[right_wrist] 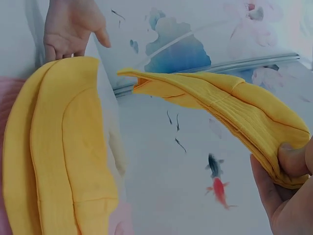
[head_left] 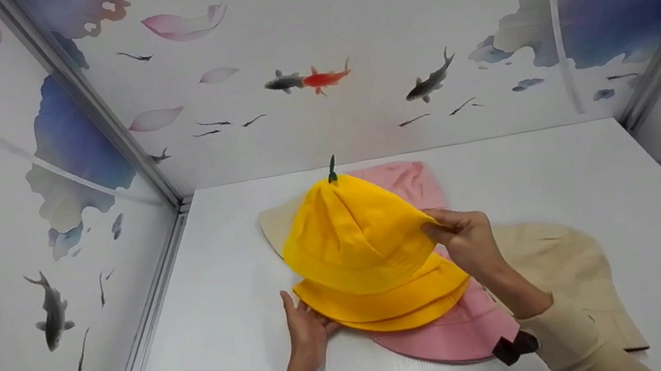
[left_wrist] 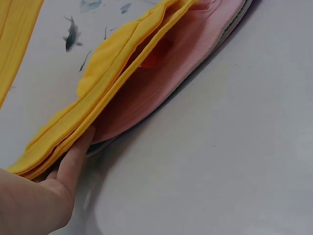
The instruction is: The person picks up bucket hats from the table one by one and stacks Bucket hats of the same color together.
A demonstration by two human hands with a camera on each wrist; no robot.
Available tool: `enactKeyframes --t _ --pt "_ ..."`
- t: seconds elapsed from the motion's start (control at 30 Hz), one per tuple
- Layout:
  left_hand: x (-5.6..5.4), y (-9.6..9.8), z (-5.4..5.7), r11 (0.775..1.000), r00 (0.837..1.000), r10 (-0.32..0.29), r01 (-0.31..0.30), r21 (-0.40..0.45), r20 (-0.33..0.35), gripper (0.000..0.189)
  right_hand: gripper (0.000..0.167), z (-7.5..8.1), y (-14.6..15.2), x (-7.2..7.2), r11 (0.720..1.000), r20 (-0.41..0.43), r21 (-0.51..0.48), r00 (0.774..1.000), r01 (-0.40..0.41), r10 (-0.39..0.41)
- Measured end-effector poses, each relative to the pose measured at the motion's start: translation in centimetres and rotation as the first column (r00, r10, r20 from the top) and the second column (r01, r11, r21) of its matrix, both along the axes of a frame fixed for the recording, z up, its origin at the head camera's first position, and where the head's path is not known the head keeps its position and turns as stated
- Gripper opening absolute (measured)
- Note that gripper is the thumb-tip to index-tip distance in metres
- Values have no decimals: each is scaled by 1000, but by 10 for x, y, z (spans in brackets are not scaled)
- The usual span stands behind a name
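A yellow bucket hat (head_left: 350,234) with a green sprout on its crown is lifted and tilted; my right hand (head_left: 471,240) pinches its brim at the right side, thumb on top (right_wrist: 293,159). Below it lie stacked yellow hats (head_left: 387,310), their layered brims showing. My left hand (head_left: 309,332) is at their left edge, thumb raised apart and fingers under the brims. The left wrist view shows one finger (left_wrist: 76,159) stretched beneath the yellow brims, beside the pink brim. Under the yellow stack lies a pink hat (head_left: 448,334).
A beige hat (head_left: 562,269) lies flat on the white table (head_left: 214,279) to the right, partly behind my right forearm. More pink cloth (head_left: 417,180) and beige cloth (head_left: 272,224) show behind the yellow hats. Painted panels (head_left: 321,122) stand around the table at the back and sides.
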State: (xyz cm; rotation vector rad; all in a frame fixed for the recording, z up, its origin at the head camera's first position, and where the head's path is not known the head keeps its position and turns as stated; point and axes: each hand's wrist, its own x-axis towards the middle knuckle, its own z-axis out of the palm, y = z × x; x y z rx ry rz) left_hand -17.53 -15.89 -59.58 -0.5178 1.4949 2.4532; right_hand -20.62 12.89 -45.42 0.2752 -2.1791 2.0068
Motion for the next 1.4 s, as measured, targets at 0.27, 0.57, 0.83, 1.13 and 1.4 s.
enactKeyframes --t 0.27,0.57,0.83,1.13,1.4 --pt "-1 4 -1 1000 998 19 -20 -22 -53 101 28 -29 3 1 994 153 -68 983 -87 96" --pt "-7 12 -1 1000 998 20 -20 -11 -62 88 34 -68 15 -4 997 357 -63 932 -39 59" --pt "-9 16 -5 997 995 82 -83 -10 -56 80 34 -84 21 -10 999 392 -15 919 40 -31" --pt "-8 19 -7 991 993 104 -108 -85 -53 73 34 -100 22 -7 993 365 90 925 75 -103" --pt "-7 19 -7 982 998 65 -60 -180 22 73 34 -107 20 -7 964 265 251 952 83 -151"
